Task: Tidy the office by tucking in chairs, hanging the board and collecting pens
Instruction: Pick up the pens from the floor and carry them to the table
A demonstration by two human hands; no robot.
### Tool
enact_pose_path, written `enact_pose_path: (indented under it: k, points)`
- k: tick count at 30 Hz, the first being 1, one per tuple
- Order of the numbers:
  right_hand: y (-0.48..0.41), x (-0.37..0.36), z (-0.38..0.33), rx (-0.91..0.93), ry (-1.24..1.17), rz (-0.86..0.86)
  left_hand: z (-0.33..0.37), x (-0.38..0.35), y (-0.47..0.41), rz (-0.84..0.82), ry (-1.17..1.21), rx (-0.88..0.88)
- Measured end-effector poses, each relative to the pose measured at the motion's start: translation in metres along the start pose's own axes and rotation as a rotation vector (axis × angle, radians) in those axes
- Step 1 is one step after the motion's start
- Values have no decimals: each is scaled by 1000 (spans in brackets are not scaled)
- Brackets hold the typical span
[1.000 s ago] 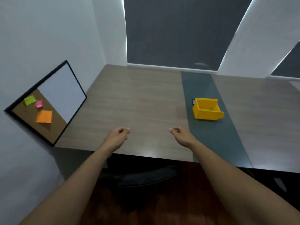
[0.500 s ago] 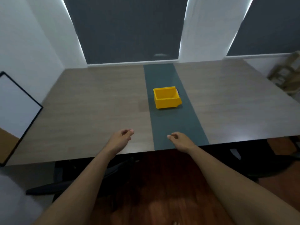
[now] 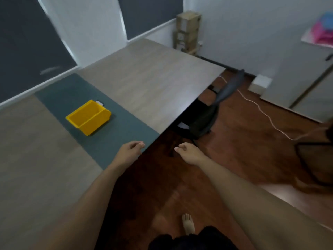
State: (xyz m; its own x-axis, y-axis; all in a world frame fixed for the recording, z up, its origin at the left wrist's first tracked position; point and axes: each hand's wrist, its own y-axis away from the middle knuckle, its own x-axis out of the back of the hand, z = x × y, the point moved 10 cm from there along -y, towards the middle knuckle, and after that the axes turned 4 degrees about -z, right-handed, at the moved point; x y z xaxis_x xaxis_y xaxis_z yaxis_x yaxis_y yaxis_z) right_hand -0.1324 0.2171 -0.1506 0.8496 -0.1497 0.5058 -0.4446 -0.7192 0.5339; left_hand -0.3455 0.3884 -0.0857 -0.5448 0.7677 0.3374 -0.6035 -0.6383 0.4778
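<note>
- On the desk (image 3: 162, 83), middle green strip (image 3: 108, 127): yellow bin (image 3: 88, 117), open top, nothing visible inside from this angle. Small white/black thing touching its far side, too blurred to tell what.
- Left hand (image 3: 128, 152): over the near edge of the desk, at the green strip's near end. Fingers (image 3: 138, 145) loosely curled, holding nothing.
- Right hand (image 3: 189, 153): off the desk, over the wood floor (image 3: 225, 141), just beside the near edge. Fingers half curled, empty.
- Hands apart from each other, both well apart from the bin.
- Black chair (image 3: 207, 116): at the desk's right end, seat partly under the desk edge, backrest sticking out and tilted away.
- Second dark chair (image 3: 315, 163): on the floor at right frame edge, well apart from the desk, only partly in view.
- White cable (image 3: 261, 110) runs across the floor past the first chair.
- Cardboard boxes (image 3: 188, 31) stacked in the far corner behind the desk.
- No pens or board identifiable in this view.
- Bare foot (image 3: 188, 223) on the floor at bottom centre.
</note>
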Motion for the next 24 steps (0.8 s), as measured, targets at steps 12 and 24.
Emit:
enact_pose_path:
  k: [12, 24]
  points:
    - [171, 52, 221, -435, -305, 435, 50, -227, -33, -582, -244, -75]
    - [356, 50, 381, -695, -586, 777, 93, -446, 53, -958, -571, -206]
